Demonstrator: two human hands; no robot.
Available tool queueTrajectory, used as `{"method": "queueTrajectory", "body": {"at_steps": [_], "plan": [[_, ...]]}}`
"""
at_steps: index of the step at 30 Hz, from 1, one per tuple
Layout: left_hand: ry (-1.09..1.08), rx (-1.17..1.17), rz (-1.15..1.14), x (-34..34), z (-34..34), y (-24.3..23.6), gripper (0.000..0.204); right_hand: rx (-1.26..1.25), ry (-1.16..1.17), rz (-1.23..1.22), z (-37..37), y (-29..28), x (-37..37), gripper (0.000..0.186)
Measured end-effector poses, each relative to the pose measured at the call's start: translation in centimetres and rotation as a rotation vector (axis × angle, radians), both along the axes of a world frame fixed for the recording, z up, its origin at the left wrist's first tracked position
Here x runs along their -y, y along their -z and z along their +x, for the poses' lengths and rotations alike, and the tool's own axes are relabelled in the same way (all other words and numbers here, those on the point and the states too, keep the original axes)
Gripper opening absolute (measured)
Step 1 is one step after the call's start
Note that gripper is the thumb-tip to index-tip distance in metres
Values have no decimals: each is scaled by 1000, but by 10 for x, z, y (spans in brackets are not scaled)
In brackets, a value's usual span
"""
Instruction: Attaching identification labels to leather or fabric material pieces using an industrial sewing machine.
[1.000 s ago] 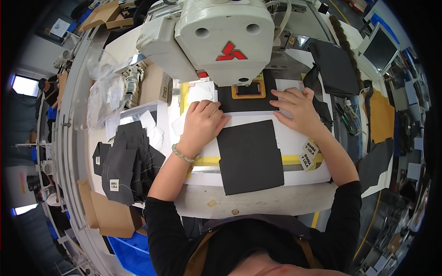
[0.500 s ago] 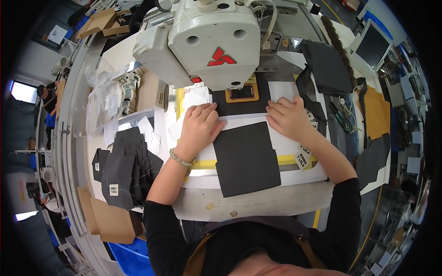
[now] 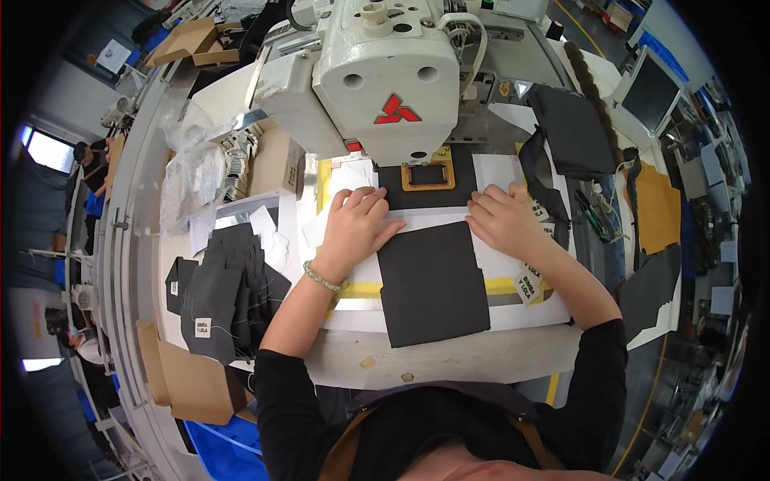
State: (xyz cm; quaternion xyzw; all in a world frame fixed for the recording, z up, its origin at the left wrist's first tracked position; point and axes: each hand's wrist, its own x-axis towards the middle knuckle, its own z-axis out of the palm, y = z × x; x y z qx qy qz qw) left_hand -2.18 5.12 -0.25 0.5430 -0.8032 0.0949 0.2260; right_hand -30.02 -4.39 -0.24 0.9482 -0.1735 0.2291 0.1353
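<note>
My left hand (image 3: pixel 357 224) rests with bent fingers, thumb apart, at the left end of a white strip (image 3: pixel 429 215) below a black panel (image 3: pixel 457 200). My right hand (image 3: pixel 505 228) lies at the strip’s other end, fingers bent on it. Neither visibly holds anything. A gold rectangular frame (image 3: pixel 427 186) sits on that panel, under the white sewing machine head (image 3: pixel 385 136). Between my forearms a loose black piece (image 3: pixel 433 293) lies on the white board. Cream labels (image 3: pixel 528 284) lie beside my right forearm, partly covered by that hand.
At left are dark fabric pieces (image 3: pixel 228 297), plastic bags (image 3: pixel 180 192), a label box (image 3: pixel 273 164) and, lower, cardboard (image 3: pixel 192 377) over a blue bin (image 3: pixel 216 441). At right are black material (image 3: pixel 565 128), tools (image 3: pixel 597 208), tan pieces (image 3: pixel 658 208) and a monitor (image 3: pixel 646 92). A co-worker (image 3: pixel 92 164) is far left.
My right hand has drawn down and slightly left, its fingers going from spread on the black panel to bent at the white strip. My left hand has shifted slightly, along with the camera view.
</note>
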Motion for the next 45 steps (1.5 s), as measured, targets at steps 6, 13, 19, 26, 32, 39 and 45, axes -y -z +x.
{"method": "queueTrajectory", "body": {"at_steps": [6,13,19,26,32,39,45], "plan": [[-24,-8,39,7,-2,2,26,-20,-11,-9,-1,3,1,13],[-133,-14,82,28,7,-2,29,16,-32,34,-5,4,2,16],[-283,65,64,37,1,11,42,13,1,77,-8,5,-2,21],[-440,156,30,17,19,4,69,-111,155,204,-29,-20,-39,38],[-305,133,191,-9,13,4,65,-74,303,306,-74,-37,-64,35],[-154,53,198,20,1,14,59,-16,426,486,-97,-49,-107,28],[-208,109,123,27,-6,14,52,18,438,570,-105,-34,-120,38]]}}
